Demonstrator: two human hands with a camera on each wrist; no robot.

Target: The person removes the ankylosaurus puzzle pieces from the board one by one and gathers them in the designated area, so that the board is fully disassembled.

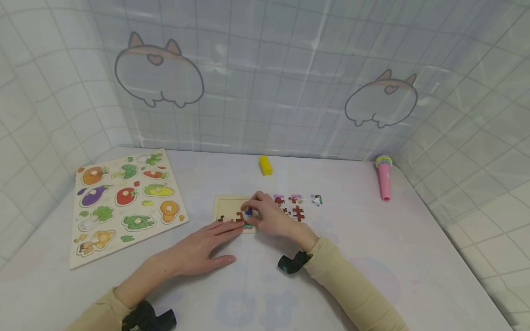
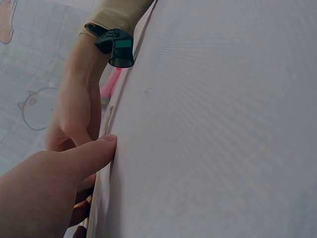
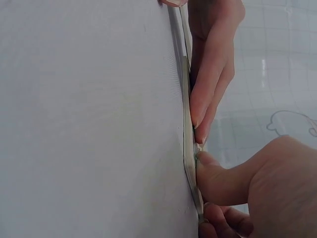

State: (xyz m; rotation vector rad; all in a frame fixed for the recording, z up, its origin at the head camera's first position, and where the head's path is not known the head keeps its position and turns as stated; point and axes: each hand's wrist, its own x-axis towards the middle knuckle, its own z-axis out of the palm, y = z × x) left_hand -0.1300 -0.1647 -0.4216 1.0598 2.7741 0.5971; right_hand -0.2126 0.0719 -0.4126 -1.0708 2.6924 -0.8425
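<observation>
A small wooden jigsaw tray (image 1: 221, 202) lies mid-table, with several assembled pieces along its lower part. My left hand (image 1: 203, 248) rests its straight fingers on the lower part of the tray, over the pieces there, its thumb out to the side on the table. At the tray's right side my right hand (image 1: 271, 216) pinches a colourful jigsaw piece (image 1: 247, 214) between thumb and fingers, low against the others. In the right wrist view its thumb (image 3: 210, 176) presses at the tray's edge, close to the left fingertips. The fingers partly hide the picture.
Several loose jigsaw pieces (image 1: 298, 213) lie right of the tray. On the left is a big vegetable peg board (image 1: 136, 197). Behind the tray sits a yellow block (image 1: 265, 165), and a pink toy microphone (image 1: 384, 179) lies at the far right. A tiled wall closes the back.
</observation>
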